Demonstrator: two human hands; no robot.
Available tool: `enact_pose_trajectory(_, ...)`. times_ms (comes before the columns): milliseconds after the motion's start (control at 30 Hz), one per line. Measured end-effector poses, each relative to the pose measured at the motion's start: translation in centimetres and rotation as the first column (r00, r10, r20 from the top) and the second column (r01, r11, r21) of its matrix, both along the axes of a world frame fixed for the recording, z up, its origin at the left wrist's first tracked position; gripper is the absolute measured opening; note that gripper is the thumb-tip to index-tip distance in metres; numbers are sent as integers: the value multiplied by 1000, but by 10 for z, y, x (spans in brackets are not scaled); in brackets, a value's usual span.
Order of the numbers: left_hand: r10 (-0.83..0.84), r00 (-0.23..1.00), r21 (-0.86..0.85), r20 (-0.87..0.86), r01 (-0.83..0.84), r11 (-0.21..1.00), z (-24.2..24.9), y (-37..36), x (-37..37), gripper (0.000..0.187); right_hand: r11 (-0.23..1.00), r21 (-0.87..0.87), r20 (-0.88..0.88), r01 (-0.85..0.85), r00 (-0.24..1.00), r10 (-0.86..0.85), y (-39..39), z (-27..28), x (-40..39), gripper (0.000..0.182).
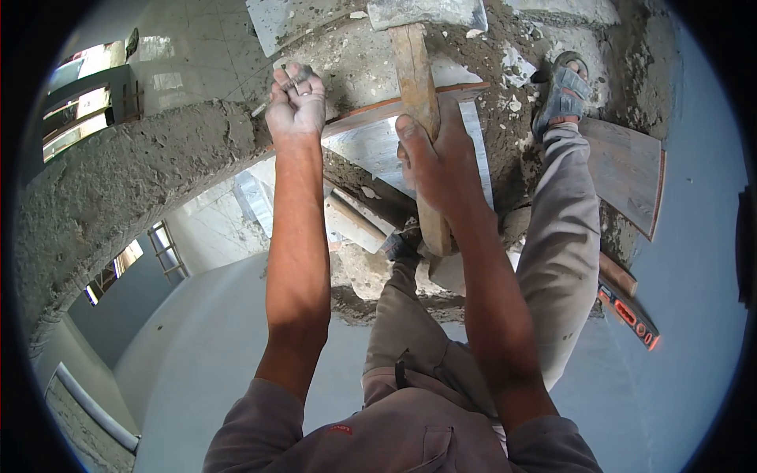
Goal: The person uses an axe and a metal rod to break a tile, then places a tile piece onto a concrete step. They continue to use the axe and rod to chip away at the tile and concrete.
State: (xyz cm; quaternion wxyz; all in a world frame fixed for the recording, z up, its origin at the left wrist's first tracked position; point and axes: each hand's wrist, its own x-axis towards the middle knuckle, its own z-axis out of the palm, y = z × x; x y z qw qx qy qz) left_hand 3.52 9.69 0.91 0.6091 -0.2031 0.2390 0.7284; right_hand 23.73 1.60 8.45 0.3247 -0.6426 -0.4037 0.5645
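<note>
My right hand point(448, 167) is wrapped round the wooden handle point(415, 71) of a mallet, with the thumb lying along it. The mallet's thick, pale grey head point(430, 11) is at the top of the view. My left hand point(296, 106) is turned palm up, its dusty fingers curled in around a small grey lump; I cannot tell what it is. Beneath the mallet handle is a grey wood-grain tile point(367, 150), and a reddish-brown tile edge point(367, 110) runs between my hands.
Crumbly mortar point(505, 158) surrounds the tiles. Another wood-grain tile point(623, 169) leans by my sandalled foot point(566, 87). An orange-and-black spirit level point(628, 317) lies at the right. A rough concrete ledge point(134, 181) crosses the left side.
</note>
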Motion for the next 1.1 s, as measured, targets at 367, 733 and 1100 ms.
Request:
enact_pose_trajectory(367, 134, 990, -147, -39, -138, 979, 2, 31, -9, 19, 931, 356, 265, -84, 964, -14, 49, -24, -43, 37)
enact_pose_trajectory(733, -146, 945, -367, -294, 29, 930, 27, 25, -8, 29, 888, 459, 125, -14, 991, -49, 34, 13, -56, 29)
enact_pose_trajectory(1100, 106, 994, -235, -11, -105, 966, 24, 35, -23, 24, 920, 41, 211, -390, 903, 373, 53, 35, -40, 47)
